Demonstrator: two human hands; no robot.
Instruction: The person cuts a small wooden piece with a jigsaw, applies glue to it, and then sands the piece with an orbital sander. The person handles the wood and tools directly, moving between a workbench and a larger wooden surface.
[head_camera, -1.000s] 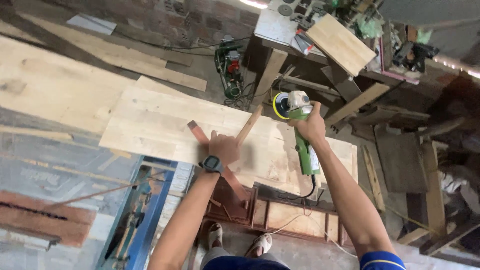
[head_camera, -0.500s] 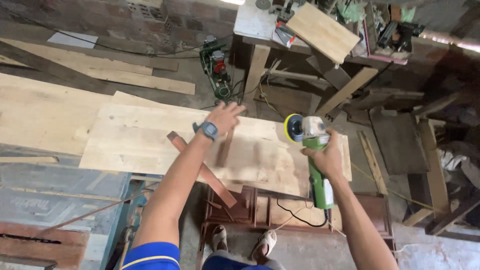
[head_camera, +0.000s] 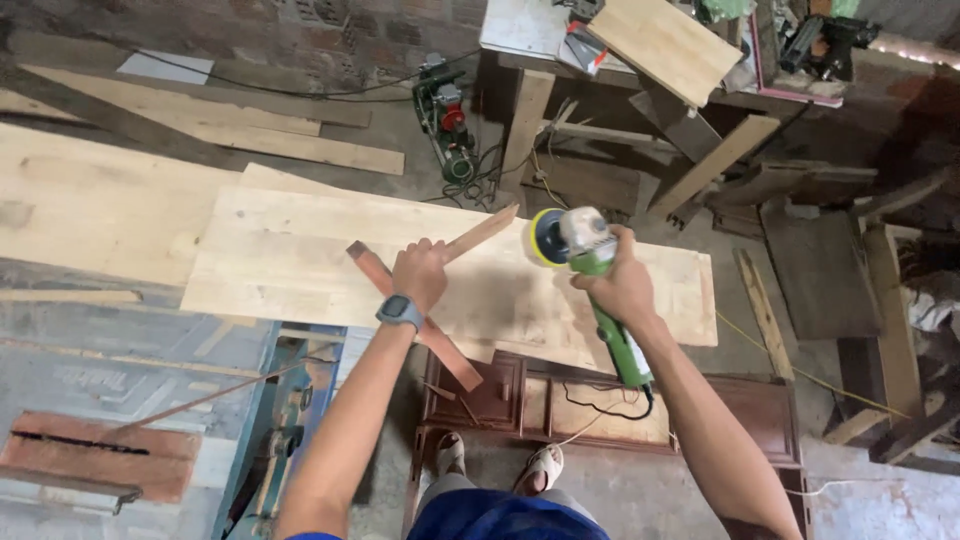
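Observation:
A wide pale wood panel (head_camera: 300, 260) lies flat in front of me. My left hand (head_camera: 420, 272), with a watch on the wrist, rests on it next to two crossed strips: a reddish slat (head_camera: 452, 352) and a lighter thin stick (head_camera: 482, 232). My right hand (head_camera: 620, 285) grips a green angle grinder (head_camera: 590, 255) by its body. Its yellow sanding disc (head_camera: 545, 238) is tilted up, just above the panel's upper edge.
A dark carved wooden frame (head_camera: 600, 405) sits under the panel's near edge, above my sandalled feet. More boards (head_camera: 90, 210) lie to the left. A bench with a plank (head_camera: 660, 45) and tools stands behind. A green machine (head_camera: 450, 115) sits on the floor.
My left hand has pulled back from the panel's far edge to the crossed strips. The grinder has lifted and turned, its disc now facing left above the panel.

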